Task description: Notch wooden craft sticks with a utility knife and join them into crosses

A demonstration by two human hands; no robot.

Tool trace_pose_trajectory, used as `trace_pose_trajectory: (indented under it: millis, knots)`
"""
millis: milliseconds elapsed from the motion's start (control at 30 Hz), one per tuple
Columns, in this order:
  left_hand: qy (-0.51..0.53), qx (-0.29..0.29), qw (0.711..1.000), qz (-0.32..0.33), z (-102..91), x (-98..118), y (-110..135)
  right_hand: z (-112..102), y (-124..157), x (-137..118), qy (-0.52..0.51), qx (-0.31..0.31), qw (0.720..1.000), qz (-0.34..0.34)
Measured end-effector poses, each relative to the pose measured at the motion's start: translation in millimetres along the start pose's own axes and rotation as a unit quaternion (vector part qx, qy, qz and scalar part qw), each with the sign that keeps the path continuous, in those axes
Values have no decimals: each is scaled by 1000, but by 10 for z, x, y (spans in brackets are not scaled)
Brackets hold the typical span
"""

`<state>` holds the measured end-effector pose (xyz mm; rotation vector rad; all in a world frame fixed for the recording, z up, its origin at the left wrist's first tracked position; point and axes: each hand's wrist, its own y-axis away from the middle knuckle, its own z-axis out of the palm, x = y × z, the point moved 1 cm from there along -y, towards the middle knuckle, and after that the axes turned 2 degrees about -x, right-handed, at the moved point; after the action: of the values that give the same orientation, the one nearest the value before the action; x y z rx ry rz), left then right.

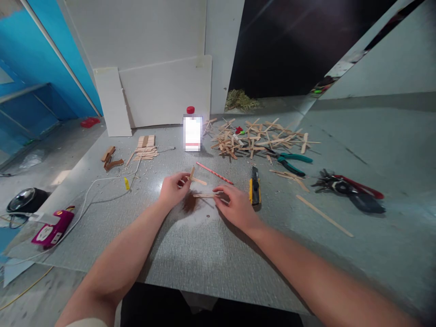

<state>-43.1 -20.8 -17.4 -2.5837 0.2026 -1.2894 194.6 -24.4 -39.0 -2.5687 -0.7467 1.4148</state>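
My left hand (173, 188) is closed in a pinch on a small cross of two wooden sticks (196, 178), held just above the grey table (204, 254). My right hand (235, 205) rests on the table with its fingers closed on one flat wooden stick (204, 195) that lies between the two hands. A red pencil (214, 173) lies just beyond both hands. A yellow and black utility knife (254, 186) lies right of my right hand.
A white bottle with a red cap (192, 131) stands behind. A heap of stick crosses (255, 138) lies at back right, with green-handled pliers (289, 162), red-handled tools (350, 188) and a long stick (323, 215). A stick stack (146, 147), white cable (102, 184) and pink device (52, 227) sit left.
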Motion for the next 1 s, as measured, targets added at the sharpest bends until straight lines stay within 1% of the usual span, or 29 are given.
trace_pose_trajectory:
  millis: [100, 200, 267, 367, 533, 600, 800, 1000]
  knots:
    - [-40, -31, 998, 33, 58, 90, 64, -16, 19, -107, -15, 8, 1000, -12]
    - [-63, -55, 995, 57, 138, 164, 131, -13, 32, -140, -35, -1, 999, -6]
    - [-70, -60, 994, 62, 176, 179, 154, -16, 37, -146, -43, -6, 999, -3]
    - [-71, -42, 995, 51, 166, 142, 133, -37, 56, -167, -44, 5, 999, -7]
    - [-37, 30, 999, -6, 33, 7, 8, -71, 98, -157, -23, 69, 997, 0]
    - [-12, 43, 999, -23, 7, -31, -25, -67, 83, -109, -15, 83, 996, 10]
    - [33, 21, 999, -25, 50, -11, 2, -23, 0, 23, 28, 51, 998, 27]
    - [47, 0, 999, -17, 55, 17, 13, 1, -5, 96, 65, 48, 997, 20]
